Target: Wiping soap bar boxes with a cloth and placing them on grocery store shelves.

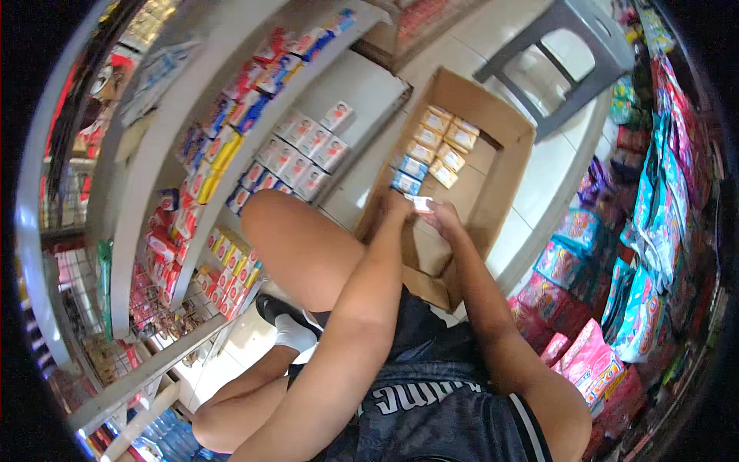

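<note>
Both my hands hold one small white box (420, 204) with an orange-red edge, over the near part of an open cardboard box (517, 156). My left hand (397, 203) grips its left end, and my right hand (443, 218) has its fingers on the right end. Inside the cardboard box, small yellow cartons (436, 119) stand in two rows along the left side. Blue and white cartons (413, 167) sit nearer me, just beyond my left hand. The part of the box's floor under my wrists is partly hidden.
Shelves on the left carry stacked white cartons (295, 168) and red, yellow and blue cartons (222, 153). A grey plastic stool (528, 34) stands beyond the box. Pink and teal packets (577, 254) line the right side. My bent knee (277, 225) is left of the box.
</note>
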{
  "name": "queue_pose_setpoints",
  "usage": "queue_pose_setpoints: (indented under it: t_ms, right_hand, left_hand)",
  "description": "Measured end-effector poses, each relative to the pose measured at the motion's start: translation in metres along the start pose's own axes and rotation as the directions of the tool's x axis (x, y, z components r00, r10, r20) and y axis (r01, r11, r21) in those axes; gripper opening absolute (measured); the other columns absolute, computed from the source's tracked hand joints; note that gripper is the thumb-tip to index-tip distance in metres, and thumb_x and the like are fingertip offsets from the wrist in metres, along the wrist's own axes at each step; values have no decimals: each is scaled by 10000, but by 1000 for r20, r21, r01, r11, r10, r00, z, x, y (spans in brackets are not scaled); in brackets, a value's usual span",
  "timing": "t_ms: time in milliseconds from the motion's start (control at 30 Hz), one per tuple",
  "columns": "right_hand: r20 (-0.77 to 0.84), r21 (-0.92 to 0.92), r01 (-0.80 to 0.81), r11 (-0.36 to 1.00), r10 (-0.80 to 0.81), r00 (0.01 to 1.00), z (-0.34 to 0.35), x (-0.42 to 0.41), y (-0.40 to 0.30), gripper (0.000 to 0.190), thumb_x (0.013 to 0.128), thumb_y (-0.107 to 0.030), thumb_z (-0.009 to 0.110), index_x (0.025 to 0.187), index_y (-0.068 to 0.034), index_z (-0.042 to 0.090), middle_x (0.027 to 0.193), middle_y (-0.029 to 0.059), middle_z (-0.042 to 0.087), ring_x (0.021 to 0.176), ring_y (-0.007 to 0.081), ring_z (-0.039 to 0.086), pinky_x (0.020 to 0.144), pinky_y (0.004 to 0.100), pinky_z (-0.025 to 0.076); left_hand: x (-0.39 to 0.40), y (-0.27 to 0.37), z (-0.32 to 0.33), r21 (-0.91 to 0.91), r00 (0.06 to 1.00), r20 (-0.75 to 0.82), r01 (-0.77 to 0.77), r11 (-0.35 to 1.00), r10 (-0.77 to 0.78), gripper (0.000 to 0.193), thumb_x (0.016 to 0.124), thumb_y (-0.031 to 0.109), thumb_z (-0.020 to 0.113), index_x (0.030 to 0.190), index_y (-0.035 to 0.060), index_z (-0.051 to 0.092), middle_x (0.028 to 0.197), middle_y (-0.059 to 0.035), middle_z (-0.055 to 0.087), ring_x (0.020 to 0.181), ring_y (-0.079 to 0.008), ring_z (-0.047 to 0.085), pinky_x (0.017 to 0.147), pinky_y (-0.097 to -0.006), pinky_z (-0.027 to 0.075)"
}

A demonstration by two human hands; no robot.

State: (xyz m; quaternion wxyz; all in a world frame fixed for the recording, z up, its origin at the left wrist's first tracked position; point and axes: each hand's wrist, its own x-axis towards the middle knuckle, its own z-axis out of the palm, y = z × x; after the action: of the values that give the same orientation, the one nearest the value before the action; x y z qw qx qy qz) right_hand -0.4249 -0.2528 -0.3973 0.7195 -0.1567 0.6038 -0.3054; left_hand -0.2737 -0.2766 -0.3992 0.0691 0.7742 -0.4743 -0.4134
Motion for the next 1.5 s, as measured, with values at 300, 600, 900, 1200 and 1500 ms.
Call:
queue_pose_setpoints:
  t_ms: [300,600,900,1200,1500]
  right_hand:
    - [535,525,-6,851,-325,780,21,-110,-126,527,848,-104,606,1307,13,375,1151,128,559,1005,233,579,847,322,506]
    - [966,-235,785,574,50,252,254,-231,-190,164,797,-78,678,915,-55,567,913,22,609,872,89,565,776,251,463]
    - [942,-17,836,-548,-288,-169,462,-253,-267,319,808,-219,674,1067,-58,581,975,88,636,861,238,617,716,354,478]
    - [799,-324,666,-672,-572,-188,476,-254,-268,266,812,-221,640,992,-28,606,959,157,632,906,320,604,800,404,465]
    - [837,481,89,872,-487,248,433,-258,-259,417,923,-250,468,1269,-20,445,1321,168,428,1200,365,396,1017,533,312]
  left_hand:
    - [-160,129,-152,-715,840,-207,-479,509,501,465,793,137,650,1204,51,451,1117,-142,582,967,-237,596,830,-344,478]
    - [-280,5,-297,-678,710,-703,-685,267,37,373,915,126,508,1260,76,374,1093,-93,514,1039,-197,504,901,-322,406]
    - [-378,-73,-368,-710,704,-699,-705,-5,126,389,975,435,354,1275,190,312,943,-92,534,792,-168,553,671,-279,479]
    - [-368,-96,-378,-633,723,-685,-524,-570,95,437,971,474,329,1172,120,488,1001,-94,563,850,-205,540,744,-324,456]
    - [-373,-80,-387,-573,716,-691,-456,-681,102,394,977,418,370,1202,108,458,1028,-79,549,877,-201,539,737,-310,460]
